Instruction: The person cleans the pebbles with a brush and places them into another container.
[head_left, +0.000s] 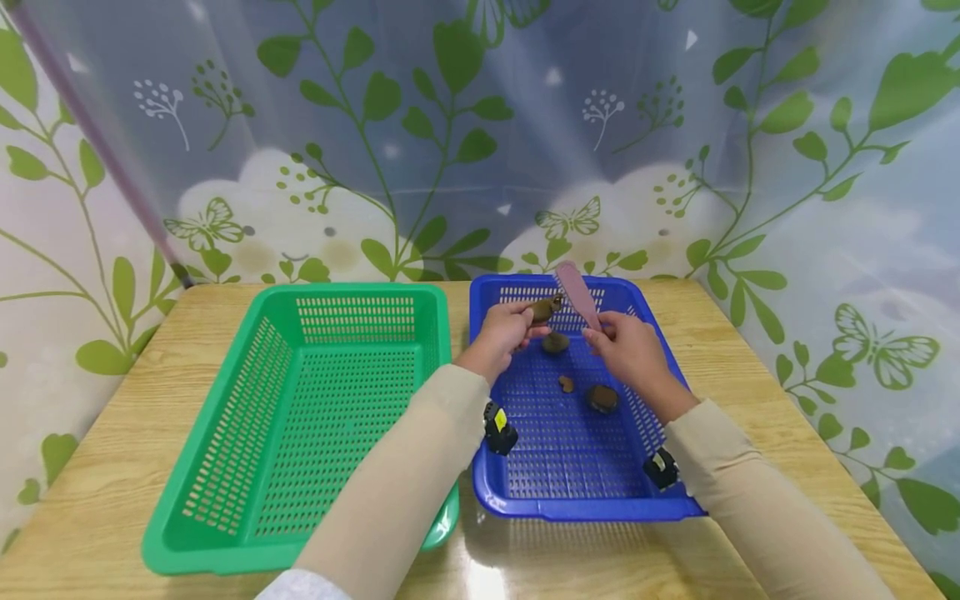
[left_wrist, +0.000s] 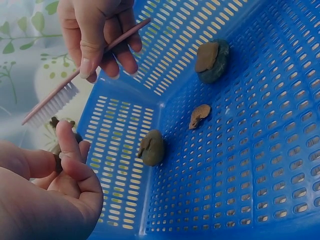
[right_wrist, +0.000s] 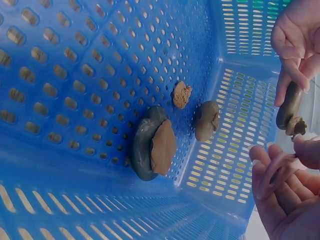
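Brush [head_left: 577, 293] pointing up-left, pinched by right hand [head_left: 632, 348], stone [head_left: 543, 311], long axis roughly sideways, held by left hand [head_left: 501, 335]

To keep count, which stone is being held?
The long olive stone in the left hand; the round dark grey stone and the oval olive stone lie inside the blue plastic basket.

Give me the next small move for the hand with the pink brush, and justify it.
Probably the right hand should draw the pink brush lightly across the brown lump on the held stone: the left hand grips that stone with its lumpy end exposed, and the bristles face it.
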